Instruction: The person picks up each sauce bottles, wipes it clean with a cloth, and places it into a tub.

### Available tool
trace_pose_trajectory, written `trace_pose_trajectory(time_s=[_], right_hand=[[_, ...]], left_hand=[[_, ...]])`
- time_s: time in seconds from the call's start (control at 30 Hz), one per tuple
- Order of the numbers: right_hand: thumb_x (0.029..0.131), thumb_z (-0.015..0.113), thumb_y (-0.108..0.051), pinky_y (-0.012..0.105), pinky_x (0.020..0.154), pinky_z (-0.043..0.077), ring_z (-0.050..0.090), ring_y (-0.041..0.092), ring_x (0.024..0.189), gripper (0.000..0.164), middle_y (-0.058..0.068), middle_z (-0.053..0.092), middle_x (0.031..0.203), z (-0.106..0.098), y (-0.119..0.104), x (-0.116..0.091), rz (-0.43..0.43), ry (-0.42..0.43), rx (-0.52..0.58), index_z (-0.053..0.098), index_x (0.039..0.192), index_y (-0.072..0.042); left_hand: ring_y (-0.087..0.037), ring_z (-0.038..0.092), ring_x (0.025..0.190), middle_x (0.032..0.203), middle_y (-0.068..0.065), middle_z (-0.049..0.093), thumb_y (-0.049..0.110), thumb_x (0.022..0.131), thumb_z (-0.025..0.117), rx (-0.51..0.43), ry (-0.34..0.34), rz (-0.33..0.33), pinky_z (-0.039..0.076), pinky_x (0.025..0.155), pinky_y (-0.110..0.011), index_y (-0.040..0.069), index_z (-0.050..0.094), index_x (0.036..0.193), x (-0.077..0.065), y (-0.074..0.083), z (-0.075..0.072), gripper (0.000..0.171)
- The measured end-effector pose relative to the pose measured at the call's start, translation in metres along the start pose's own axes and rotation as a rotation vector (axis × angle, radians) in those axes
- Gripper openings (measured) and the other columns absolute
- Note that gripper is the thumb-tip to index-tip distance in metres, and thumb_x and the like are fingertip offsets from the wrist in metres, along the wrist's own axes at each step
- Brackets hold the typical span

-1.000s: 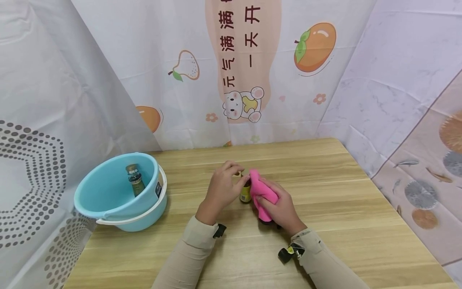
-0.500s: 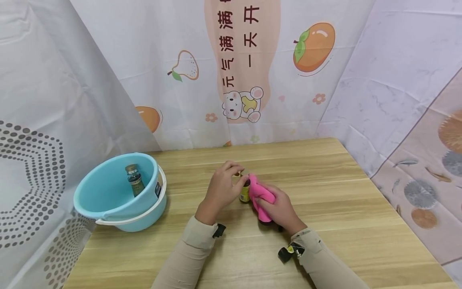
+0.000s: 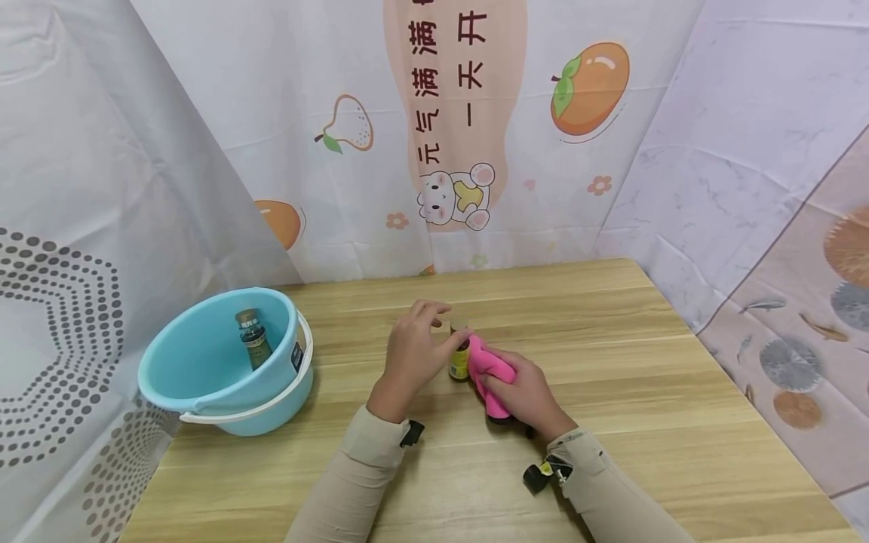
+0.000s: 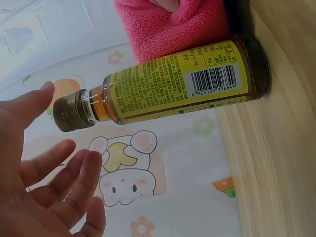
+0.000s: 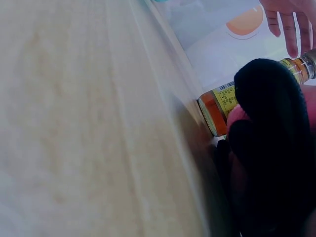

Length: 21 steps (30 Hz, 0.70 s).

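A glass bottle (image 4: pixel 173 81) with a yellow label, barcode and dull brown cap (image 4: pixel 71 111) stands upright on the table, amber liquid inside. My left hand (image 3: pixel 412 354) is beside the cap, its thumb and fingers spread; the left wrist view shows a gap between them and the cap. In my right hand (image 3: pixel 523 392) is a bunched pink fluffy cloth (image 3: pixel 493 369), gripped right next to the bottle's label. A dark edge pokes out under the cloth, and what it belongs to is hidden. Dark shapes block much of the right wrist view.
On the left of the wooden table (image 3: pixel 584 324) stands a light blue bucket (image 3: pixel 197 369) with a white handle (image 3: pixel 251 413). Another capped bottle (image 3: pixel 254 343) leans inside it. Printed curtains (image 3: pixel 326 196) hang behind the table and along both sides.
The left fingers have drawn off the cap, leaving it uncovered. The pink cloth has sunk slightly in the right hand. The bottle stays about where it was.
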State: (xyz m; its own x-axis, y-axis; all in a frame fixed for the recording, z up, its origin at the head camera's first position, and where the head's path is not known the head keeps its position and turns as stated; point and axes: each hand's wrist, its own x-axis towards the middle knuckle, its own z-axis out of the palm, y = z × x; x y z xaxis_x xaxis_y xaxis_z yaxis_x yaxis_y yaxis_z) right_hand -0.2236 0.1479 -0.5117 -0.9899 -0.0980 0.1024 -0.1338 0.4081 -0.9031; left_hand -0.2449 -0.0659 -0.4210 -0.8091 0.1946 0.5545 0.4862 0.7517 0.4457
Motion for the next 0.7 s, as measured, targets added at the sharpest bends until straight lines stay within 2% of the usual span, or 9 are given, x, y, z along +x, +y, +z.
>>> trace_pose_trajectory(time_s=[0.2, 0.3, 0.4, 0.57, 0.7], right_hand=[[0.086, 0.083, -0.025, 0.034, 0.078, 0.057, 0.066, 0.019, 0.093, 0.048, 0.005, 0.072, 0.119, 0.0001, 0.0004, -0.0002, -0.001, 0.002, -0.012, 0.071, 0.133, -0.026], [0.086, 0.083, -0.025, 0.034, 0.078, 0.057, 0.066, 0.018, 0.093, 0.049, 0.004, 0.072, 0.12, 0.0012, 0.0019, 0.0002, -0.01, 0.008, -0.007, 0.07, 0.134, -0.026], [0.086, 0.084, -0.024, 0.035, 0.08, 0.057, 0.066, 0.019, 0.095, 0.05, 0.003, 0.072, 0.123, 0.0018, 0.0028, 0.0004, -0.031, 0.021, 0.007, 0.07, 0.134, -0.027], [0.087, 0.084, -0.021, 0.034, 0.082, 0.058, 0.067, 0.019, 0.102, 0.052, -0.001, 0.069, 0.131, 0.0007, 0.0028, 0.0005, -0.128, 0.051, 0.043, 0.068, 0.136, -0.031], [0.09, 0.082, -0.019, 0.032, 0.083, 0.061, 0.067, 0.02, 0.107, 0.054, -0.004, 0.065, 0.136, -0.0006, 0.0011, 0.0002, -0.216, 0.052, 0.123, 0.065, 0.139, -0.033]], left_hand=[[-0.017, 0.072, 0.089, 0.107, 0.0, 0.071, 0.04, 0.086, 0.085, -0.012, 0.027, 0.0, 0.054, 0.084, -0.044, 0.013, 0.076, 0.1, -0.0005, -0.0009, 0.0016, 0.032], [-0.017, 0.072, 0.089, 0.108, 0.0, 0.071, 0.036, 0.087, 0.085, -0.027, 0.024, 0.009, 0.054, 0.085, -0.045, 0.012, 0.076, 0.098, -0.0004, -0.0017, 0.0018, 0.028], [-0.018, 0.071, 0.089, 0.108, -0.001, 0.071, 0.033, 0.088, 0.084, -0.043, 0.016, 0.027, 0.056, 0.083, -0.04, 0.011, 0.077, 0.099, 0.0002, -0.0023, 0.0014, 0.026], [-0.019, 0.071, 0.091, 0.11, -0.004, 0.071, 0.028, 0.091, 0.081, -0.066, -0.005, 0.075, 0.059, 0.077, -0.032, 0.007, 0.078, 0.103, 0.0014, -0.0024, 0.001, 0.025], [-0.02, 0.071, 0.092, 0.111, -0.005, 0.071, 0.025, 0.093, 0.079, -0.082, -0.024, 0.11, 0.059, 0.076, -0.032, 0.005, 0.078, 0.107, 0.0014, -0.0018, 0.0007, 0.024]])
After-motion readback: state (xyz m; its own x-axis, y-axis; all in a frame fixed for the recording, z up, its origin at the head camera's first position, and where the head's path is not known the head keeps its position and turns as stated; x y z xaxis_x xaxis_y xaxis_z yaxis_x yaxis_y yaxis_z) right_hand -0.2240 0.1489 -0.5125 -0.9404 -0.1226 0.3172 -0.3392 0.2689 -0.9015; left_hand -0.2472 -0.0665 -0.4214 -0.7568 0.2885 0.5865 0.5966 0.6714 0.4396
